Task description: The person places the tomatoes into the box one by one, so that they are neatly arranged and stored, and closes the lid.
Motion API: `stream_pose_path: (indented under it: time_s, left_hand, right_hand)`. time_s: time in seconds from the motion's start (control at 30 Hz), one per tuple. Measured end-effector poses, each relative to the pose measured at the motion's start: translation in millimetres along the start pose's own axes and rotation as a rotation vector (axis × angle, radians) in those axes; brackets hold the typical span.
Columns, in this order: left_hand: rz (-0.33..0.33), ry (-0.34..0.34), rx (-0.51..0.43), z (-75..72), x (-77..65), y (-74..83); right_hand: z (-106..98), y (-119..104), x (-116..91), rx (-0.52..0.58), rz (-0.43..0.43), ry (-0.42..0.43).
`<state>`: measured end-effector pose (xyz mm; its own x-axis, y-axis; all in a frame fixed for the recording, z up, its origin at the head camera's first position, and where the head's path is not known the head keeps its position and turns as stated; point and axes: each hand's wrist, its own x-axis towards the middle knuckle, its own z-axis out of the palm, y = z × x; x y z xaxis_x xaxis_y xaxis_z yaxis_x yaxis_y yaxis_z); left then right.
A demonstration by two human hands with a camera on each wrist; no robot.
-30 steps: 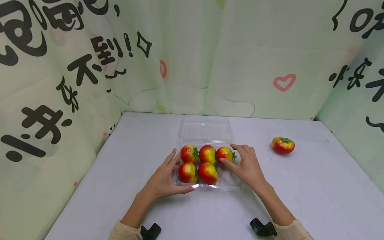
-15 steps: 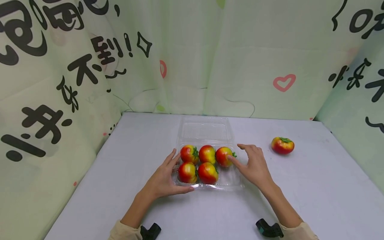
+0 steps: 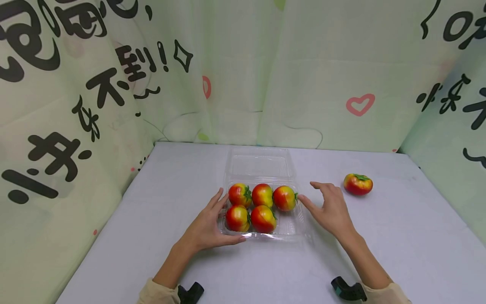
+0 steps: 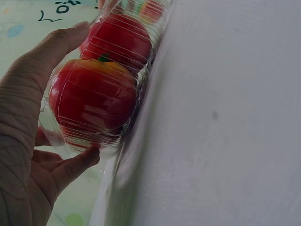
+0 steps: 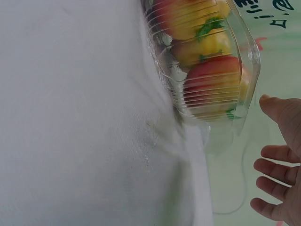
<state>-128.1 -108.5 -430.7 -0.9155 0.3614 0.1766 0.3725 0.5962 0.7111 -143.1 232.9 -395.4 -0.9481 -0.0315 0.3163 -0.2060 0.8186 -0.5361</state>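
Note:
A clear plastic clamshell box (image 3: 290,226) lies on the table with its lid (image 3: 260,164) folded back, away from me. Inside sit several red-and-yellow fruits with green leafy tops, like tomatoes or persimmons: three in the far row, ending with the far right fruit (image 3: 284,198), and two in the near row. My left hand (image 3: 206,228) grips the box's left end; in the left wrist view its thumb and fingers (image 4: 77,165) span that end. My right hand (image 3: 334,209) is spread just right of the box, holding nothing. Another such fruit (image 3: 358,184) lies beyond it.
A white cloth covers the table (image 3: 379,245). Pale green curtains (image 3: 303,76) with black writing and red hearts close off the back and both sides. The near right part of the box holds no fruit.
My right hand has let go of the far right fruit in the box and moved right, toward the loose fruit. My left hand has stayed on the box.

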Motion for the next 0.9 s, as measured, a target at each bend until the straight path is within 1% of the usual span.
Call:
stream_pose_path:
  time_s: [0.13, 0.53, 0.9]
  left_hand:
    - [0.002, 0.002, 0.003, 0.1, 0.2, -0.1]
    - [0.001, 0.001, 0.004, 0.1, 0.4, -0.4]
    - [-0.004, -0.004, 0.0, -0.7, 0.3, -0.1]
  right_hand:
    - [-2.9, 4.0, 0.0, -0.005, -0.008, 0.023]
    - [-16.6, 18.7, 4.3, -0.048, 0.052, 0.045]
    - [-21.7, 29.9, 7.3, -0.047, 0.043, 0.098]
